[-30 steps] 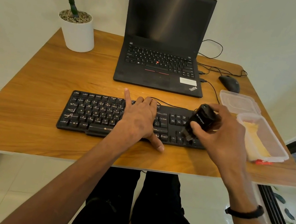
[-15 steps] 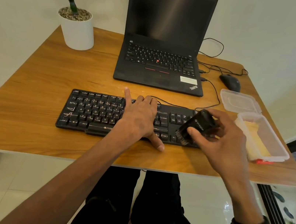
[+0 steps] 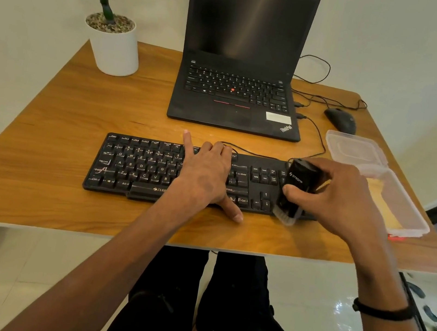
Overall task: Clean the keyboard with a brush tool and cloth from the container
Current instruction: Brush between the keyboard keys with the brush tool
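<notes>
Lower now, the brush [image 3: 291, 194] my right hand [image 3: 340, 201] is gripping is reaching the keyboard [image 3: 139, 167]; left hand [image 3: 204, 177] is pressing flat, so I'm sweeping gently.

Bare desk [image 3: 81, 120] left of keyboard [image 3: 137, 166]; container [image 3: 401, 211] crowds right.
</notes>
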A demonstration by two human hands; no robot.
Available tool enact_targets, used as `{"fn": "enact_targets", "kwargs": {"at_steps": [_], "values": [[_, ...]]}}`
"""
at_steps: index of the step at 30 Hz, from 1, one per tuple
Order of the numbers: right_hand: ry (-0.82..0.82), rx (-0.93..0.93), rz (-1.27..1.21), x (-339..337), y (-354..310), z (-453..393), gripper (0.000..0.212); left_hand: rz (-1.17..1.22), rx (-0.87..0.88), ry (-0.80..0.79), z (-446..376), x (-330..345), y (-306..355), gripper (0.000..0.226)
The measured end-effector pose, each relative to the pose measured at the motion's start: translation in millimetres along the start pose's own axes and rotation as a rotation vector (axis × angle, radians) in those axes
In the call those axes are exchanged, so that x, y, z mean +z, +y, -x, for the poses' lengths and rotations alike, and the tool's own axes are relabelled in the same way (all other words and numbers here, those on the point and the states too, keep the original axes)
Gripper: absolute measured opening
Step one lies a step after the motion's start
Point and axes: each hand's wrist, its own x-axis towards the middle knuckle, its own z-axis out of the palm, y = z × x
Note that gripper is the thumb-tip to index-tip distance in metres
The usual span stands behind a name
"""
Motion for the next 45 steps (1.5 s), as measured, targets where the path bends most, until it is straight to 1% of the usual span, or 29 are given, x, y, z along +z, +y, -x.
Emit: {"fn": "enact_targets", "kwargs": {"at_steps": [2,5,7,9,11,12,13,16,18,20,24,25,26,28,31,32,33,35,37,39,41,43,45], "values": [[-0.011,0.020,0.064,-4.2,-3.7,-1.5,0.052,-0.006,0.000,-0.006,-0.3,-0.3,0.3,0.153],[0.108,0.024,0.045,3.7,-13.0,-5.7,0.054,0.000,0.001,-0.003,-0.5,0.6,-0.6,0.153],[0.149,0.017,0.054,11.7,-16.8,-6.1,0.053,0.007,0.002,0.003,-0.5,1.9,-0.7,0.153],[0.092,0.046,0.085,11.3,-14.6,-5.3,0.052,0.007,0.002,0.006,-0.9,2.6,-0.7,0.153],[-0.037,0.090,0.083,-0.8,-12.6,-3.1,0.047,0.013,0.003,0.006,-0.7,2.7,-0.7,0.152],[-0.076,0.100,0.074,-7.5,-12.0,-1.6,0.046,0.015,0.006,0.005,-0.7,2.7,-0.4,0.152],[-0.075,0.106,0.064,-11.3,-10.9,-1.2,0.047,0.014,0.007,0.004,-0.6,2.5,-0.2,0.152],[0.098,0.108,0.019,-6.2,-14.3,-3.1,0.055,0.008,0.008,0.001,-1.0,1.9,0.4,0.152],[0.130,0.084,0.012,4.5,-17.2,-4.3,0.058,0.007,0.004,-0.003,-1.0,1.6,0.0,0.153],[0.064,0.073,-0.010,8.3,-16.4,-4.7,0.058,0.002,0.001,-0.004,-1.6,1.9,-0.3,0.153],[-0.217,0.042,-0.160,-2.9,-16.6,-1.7,0.056,0.014,0.001,0.018,-1.9,3.1,-0.1,0.152],[-0.248,0.026,-0.188,-3.2,-17.3,-0.7,0.056,0.024,0.002,0.022,-1.7,3.8,-0.6,0.152],[-0.244,0.018,-0.207,-1.3,-17.6,-0.1,0.056,0.033,0.004,0.027,-1.1,4.8,-1.4,0.152],[-0.137,0.024,-0.195,6.4,-18.8,-2.5,0.056,0.048,0.011,0.041,0.4,6.0,-3.8,0.152],[0.154,0.039,-0.058,15.9,-20.0,-8.6,0.056,0.053,0.034,0.066,2.7,6.6,-4.9,0.151],[0.225,0.046,-0.049,16.9,-21.1,-9.7,0.056,0.048,0.043,0.069,3.4,6.6,-5.7,0.153],[0.262,0.054,-0.072,17.1,-22.4,-9.5,0.056,0.047,0.052,0.065,4.0,6.4,-7.3,0.155],[0.277,0.053,-0.175,18.1,-25.0,-5.1,0.059,0.057,0.048,0.049,6.6,6.8,-19.8,0.159],[0.279,0.050,-0.301,22.4,-24.6,1.9,0.063,0.063,-0.010,0.043,15.6,6.7,-47.8,0.163],[0.291,0.066,-0.401,27.7,-23.0,9.3,0.067,0.036,-0.111,0.051,32.9,4.7,-88.4,0.165],[0.308,0.065,-0.421,32.4,-23.4,16.5,0.069,0.054,-0.238,0.055,58.2,4.2,-130.7,0.165],[0.332,0.059,-0.417,38.7,-28.7,23.1,0.066,0.165,-0.358,0.097,85.6,8.6,-161.5,0.165],[0.372,0.040,-0.400,48.1,-35.6,28.4,0.061,0.324,-0.441,0.178,105.8,22.6,-172.6,0.161]]}}
